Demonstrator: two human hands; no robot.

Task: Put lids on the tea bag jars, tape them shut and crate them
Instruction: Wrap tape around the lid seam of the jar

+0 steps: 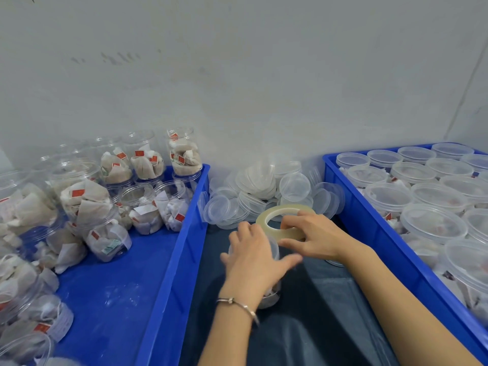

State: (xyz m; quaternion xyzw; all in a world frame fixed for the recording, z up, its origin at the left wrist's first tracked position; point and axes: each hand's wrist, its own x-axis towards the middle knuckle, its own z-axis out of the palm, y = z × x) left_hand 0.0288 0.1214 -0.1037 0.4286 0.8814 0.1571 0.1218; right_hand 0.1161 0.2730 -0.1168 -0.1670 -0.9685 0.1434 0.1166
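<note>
Lying under left-hand fingers (247,235), lidded jar (273,297); tape roll (274,212) in right-hand fingers (290,220).

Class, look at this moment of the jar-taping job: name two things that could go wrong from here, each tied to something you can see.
1. The left hand covers the clear lidded tea bag jar, hiding its seam; tape from the clear tape roll in the right hand may land crooked.
2. The loose pile of clear plastic lids lies just behind the roll; sticky tape could snag one.
</note>
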